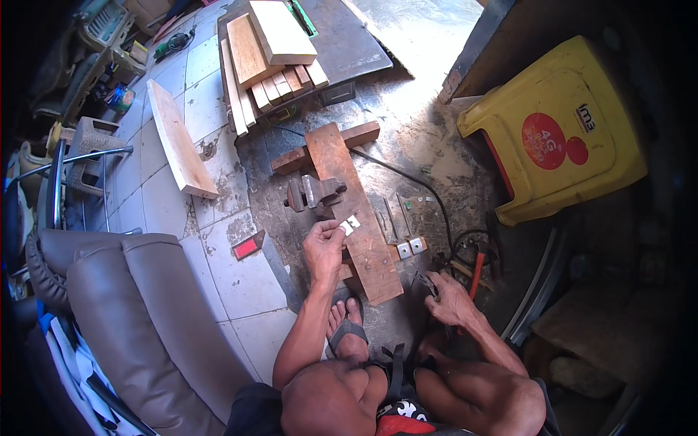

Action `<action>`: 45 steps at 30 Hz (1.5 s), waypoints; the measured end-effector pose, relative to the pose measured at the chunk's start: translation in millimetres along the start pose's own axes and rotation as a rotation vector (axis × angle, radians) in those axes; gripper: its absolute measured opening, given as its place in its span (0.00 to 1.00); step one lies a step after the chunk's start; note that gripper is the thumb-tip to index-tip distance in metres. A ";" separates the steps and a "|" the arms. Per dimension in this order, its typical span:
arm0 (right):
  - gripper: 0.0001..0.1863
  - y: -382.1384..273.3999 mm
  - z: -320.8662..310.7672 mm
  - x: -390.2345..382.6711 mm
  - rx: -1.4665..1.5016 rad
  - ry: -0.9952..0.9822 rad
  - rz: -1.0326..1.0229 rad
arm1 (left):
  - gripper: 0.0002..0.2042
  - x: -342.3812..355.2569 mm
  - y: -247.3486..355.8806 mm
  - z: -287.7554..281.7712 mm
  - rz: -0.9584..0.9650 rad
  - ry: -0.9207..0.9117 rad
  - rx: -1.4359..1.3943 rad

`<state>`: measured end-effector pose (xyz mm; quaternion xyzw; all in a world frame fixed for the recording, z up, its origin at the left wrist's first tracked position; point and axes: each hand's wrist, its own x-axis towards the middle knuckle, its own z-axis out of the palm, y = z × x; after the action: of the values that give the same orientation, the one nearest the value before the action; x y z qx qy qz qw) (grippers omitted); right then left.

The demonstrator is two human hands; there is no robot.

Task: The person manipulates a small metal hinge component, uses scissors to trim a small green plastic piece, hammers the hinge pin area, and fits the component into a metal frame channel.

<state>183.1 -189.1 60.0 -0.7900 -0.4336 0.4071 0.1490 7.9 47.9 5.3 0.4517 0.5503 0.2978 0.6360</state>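
Observation:
My left hand (322, 251) is over a low wooden bench (360, 232), pinching a small pale flat piece (350, 224) between thumb and fingertips. The piece has a dark spot or notch; its exact kind is too small to tell. To the right of the bench's near end, my right hand (452, 299) is closed round pliers (426, 283), whose jaws point up and left. A small metal bench vise (316, 193) is mounted on the bench, beyond my left hand. Two small square metal plates with center holes (411, 248) lie beside the bench's right edge.
A red-handled hammer (478, 275) and thin metal rods (392, 218) lie on the floor, near a black cable (425, 185). A yellow plastic stool (567, 138) stands at right. Stacked boards (269, 54) fill the far table. A brown cushioned seat (138, 327) is at left.

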 end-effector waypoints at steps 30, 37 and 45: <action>0.30 6.2 1.6 -1.1 -0.019 -0.009 -0.022 | 0.14 -3.0 -2.1 6.0 -0.008 0.007 -0.061; 0.29 9.8 2.6 0.3 -0.012 -0.019 -0.019 | 0.13 -3.4 -6.3 6.6 0.028 0.012 0.002; 0.29 6.3 7.0 0.3 -0.009 -0.023 -0.017 | 0.12 -5.7 -7.7 3.6 0.038 0.019 0.014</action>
<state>181.3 -193.4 51.8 -0.7821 -0.4440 0.4129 0.1440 9.2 38.8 0.7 0.4636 0.5497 0.3101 0.6219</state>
